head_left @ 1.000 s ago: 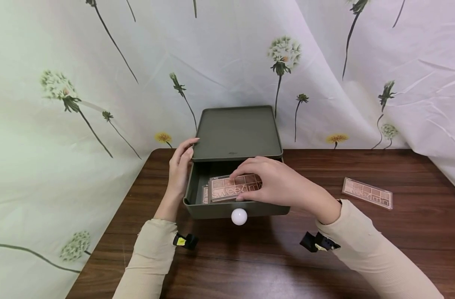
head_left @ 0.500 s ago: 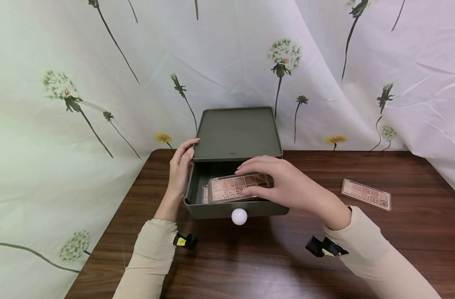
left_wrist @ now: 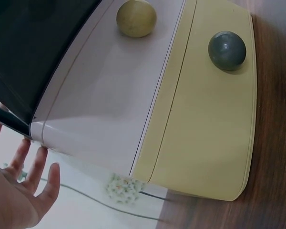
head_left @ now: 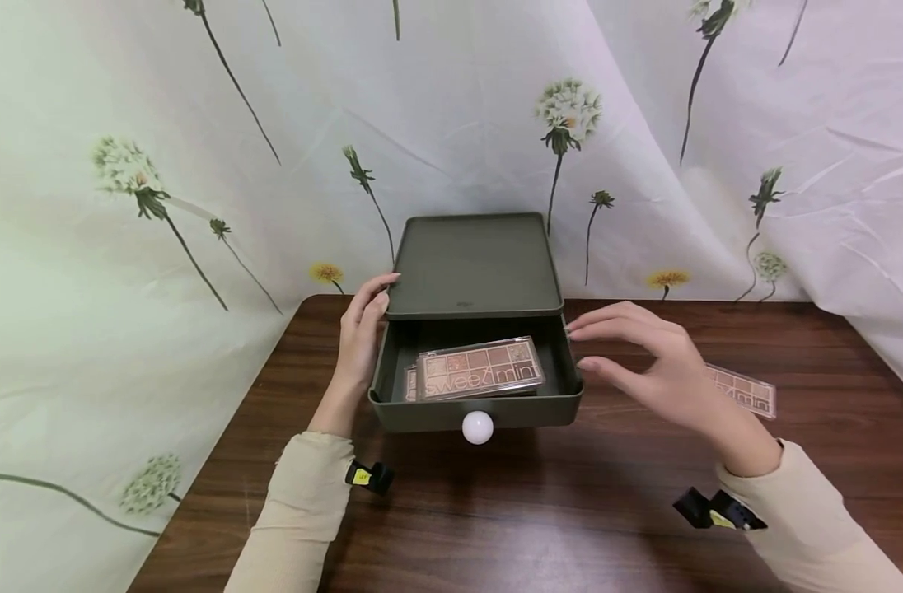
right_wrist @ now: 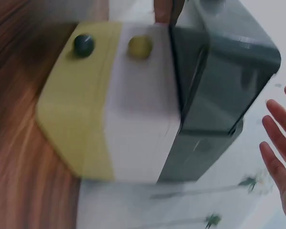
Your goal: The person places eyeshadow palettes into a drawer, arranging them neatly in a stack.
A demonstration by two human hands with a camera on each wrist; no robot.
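Palette (head_left: 481, 369) inside drawer (head_left: 422, 417). Left hand (head_left: 358, 333), fingers uncurled, touches cabinet (head_left: 475, 263); right hand (head_left: 659, 362) spread, empty. Likely stowing step; next probably needs pinching loose palette (head_left: 750, 392) off worktop (head_left: 837, 371).

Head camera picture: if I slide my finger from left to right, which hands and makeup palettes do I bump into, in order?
Left hand → top makeup palette in the open drawer → right hand → makeup palette on the table.
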